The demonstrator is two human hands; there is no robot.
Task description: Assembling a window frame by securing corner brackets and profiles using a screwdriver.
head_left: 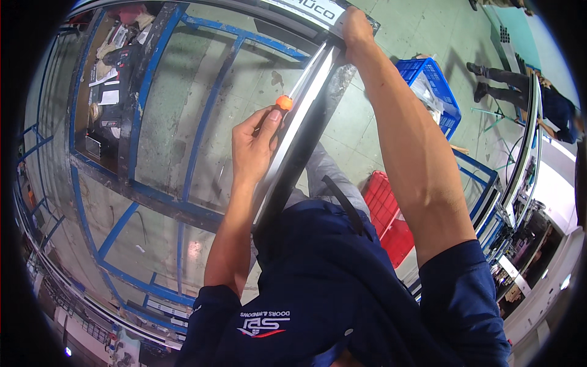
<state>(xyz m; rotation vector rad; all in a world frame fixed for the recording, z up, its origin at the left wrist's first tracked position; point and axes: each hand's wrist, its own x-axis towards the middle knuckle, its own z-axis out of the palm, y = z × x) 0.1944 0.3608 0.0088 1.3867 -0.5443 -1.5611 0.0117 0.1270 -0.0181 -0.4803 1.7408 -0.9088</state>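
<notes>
My left hand is wrapped around a screwdriver with an orange and black handle. Its long thin shaft points up and away, running close along a white and black frame profile. At the far end of that profile, my right hand grips the frame's corner, where a crosswise profile with a printed film joins it. Some of the right fingers are hidden behind the corner. Whether the screwdriver's tip touches the frame I cannot tell.
Blue metal bench framework stands at the left, with a wooden tray of tools and papers. A blue crate and a red crate sit on the floor at the right. Another person works at the far right.
</notes>
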